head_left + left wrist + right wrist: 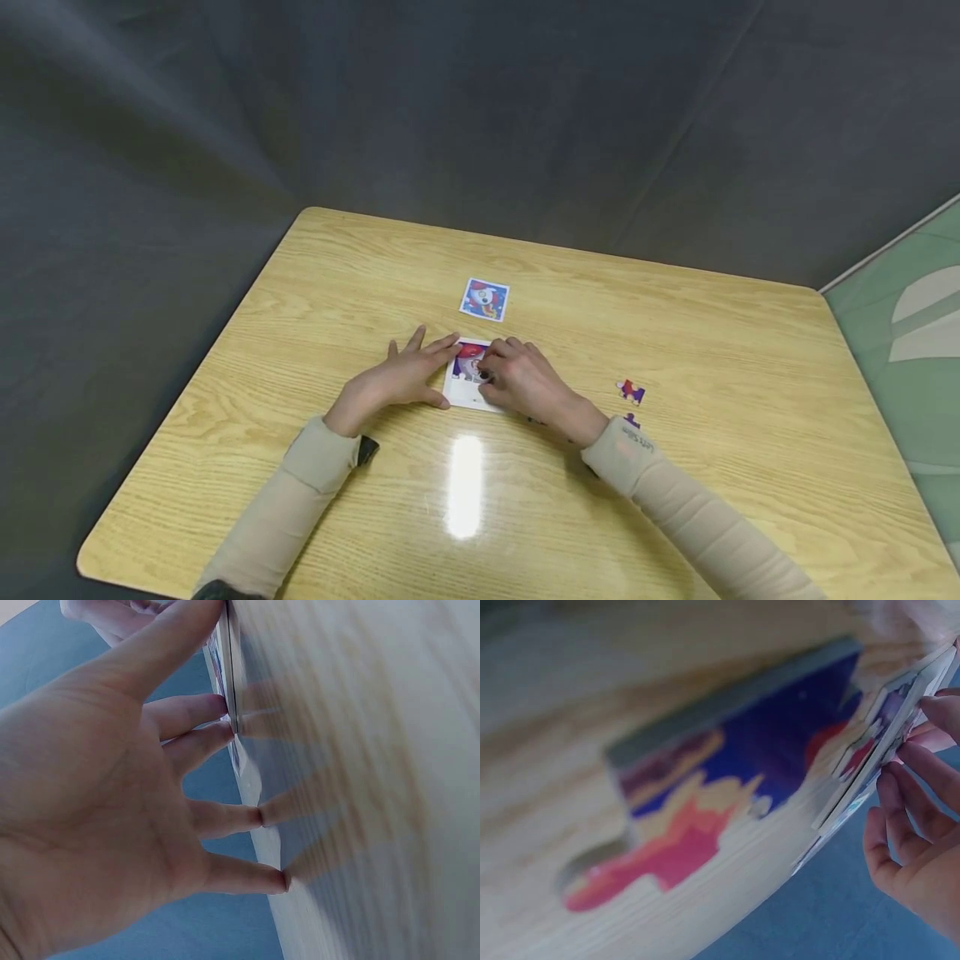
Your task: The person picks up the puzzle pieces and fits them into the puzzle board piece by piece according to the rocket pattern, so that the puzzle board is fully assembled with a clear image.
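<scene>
A white-bordered puzzle board point(462, 394) lies on the table, its upper part filled with a red, white and purple picture. My left hand point(401, 377) rests at the board's left edge, fingers spread and fairly straight, with fingertips on the board and the tabletop. Over the right part of the picture, my right hand point(521, 379) curls its thumb and fingers and pinches a puzzle piece point(483, 375) at the board, mostly hidden by the fingers. In the right wrist view, a purple puzzle piece with orange and pink flames point(727, 772) lies near the right hand.
Beyond the board lies a small picture card point(484, 300) with a white rocket on blue. To the right are a red and purple loose piece point(631, 392) and a purple one point(632, 420) partly behind the right sleeve. The wooden table point(360, 275) meets a dark curtain.
</scene>
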`<action>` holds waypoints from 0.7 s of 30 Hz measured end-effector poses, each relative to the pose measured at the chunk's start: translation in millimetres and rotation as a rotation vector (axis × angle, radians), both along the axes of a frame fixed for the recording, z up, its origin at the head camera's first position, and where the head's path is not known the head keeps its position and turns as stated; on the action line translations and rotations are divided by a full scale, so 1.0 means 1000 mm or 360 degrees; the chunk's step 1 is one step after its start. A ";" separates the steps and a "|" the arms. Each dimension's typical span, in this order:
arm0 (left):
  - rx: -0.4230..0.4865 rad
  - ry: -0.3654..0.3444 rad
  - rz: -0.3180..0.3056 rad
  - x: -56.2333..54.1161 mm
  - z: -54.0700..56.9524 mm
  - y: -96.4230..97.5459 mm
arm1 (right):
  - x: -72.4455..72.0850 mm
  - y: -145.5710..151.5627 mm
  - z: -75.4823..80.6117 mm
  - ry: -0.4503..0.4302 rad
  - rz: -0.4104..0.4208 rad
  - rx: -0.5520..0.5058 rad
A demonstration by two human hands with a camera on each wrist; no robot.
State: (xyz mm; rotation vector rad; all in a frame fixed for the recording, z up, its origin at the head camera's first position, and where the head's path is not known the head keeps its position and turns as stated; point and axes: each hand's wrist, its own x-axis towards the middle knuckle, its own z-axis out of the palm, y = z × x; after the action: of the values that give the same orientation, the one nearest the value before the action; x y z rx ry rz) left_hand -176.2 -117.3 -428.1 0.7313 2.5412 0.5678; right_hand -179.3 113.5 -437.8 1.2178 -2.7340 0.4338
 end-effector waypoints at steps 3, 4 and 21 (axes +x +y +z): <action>0.0003 0.0002 0.0000 0.000 0.000 0.000 | -0.001 -0.001 -0.002 0.0011 -0.0001 -0.0003; 0.0004 0.0003 -0.0002 0.000 -0.001 -0.001 | -0.001 -0.002 -0.002 0.0014 -0.0005 0.0001; -0.0007 -0.0008 0.0009 0.001 0.002 0.000 | -0.010 0.048 0.018 0.0083 -0.0210 -0.0324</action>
State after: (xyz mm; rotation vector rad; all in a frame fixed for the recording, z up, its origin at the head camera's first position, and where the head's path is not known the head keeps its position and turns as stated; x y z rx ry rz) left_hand -175.2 -117.2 -425.9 0.7210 2.5399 0.5652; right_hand -189.1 161.9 -419.5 0.9785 -2.6293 0.6371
